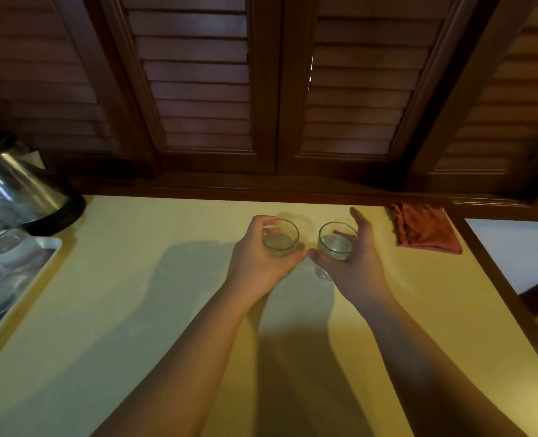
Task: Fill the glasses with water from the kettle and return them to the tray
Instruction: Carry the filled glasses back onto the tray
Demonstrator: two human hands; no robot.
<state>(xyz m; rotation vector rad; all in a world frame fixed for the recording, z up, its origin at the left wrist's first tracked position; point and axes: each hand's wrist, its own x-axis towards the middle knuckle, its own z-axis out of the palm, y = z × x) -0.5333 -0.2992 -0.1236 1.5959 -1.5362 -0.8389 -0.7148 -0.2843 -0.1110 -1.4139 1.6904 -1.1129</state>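
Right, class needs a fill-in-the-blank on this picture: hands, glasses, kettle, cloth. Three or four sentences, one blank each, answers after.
1. Each hand holds one ____: the left hand and the right hand.
2. The steel kettle stands at the table's far ____ corner.
3. The folded cloth is reddish ____.
4. The tray lies just in front of the ____.

Missing words: glass; left; orange; kettle

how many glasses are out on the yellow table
2: the left glass in the left hand, the right glass against the right hand. Glassware on the tray is unclear.
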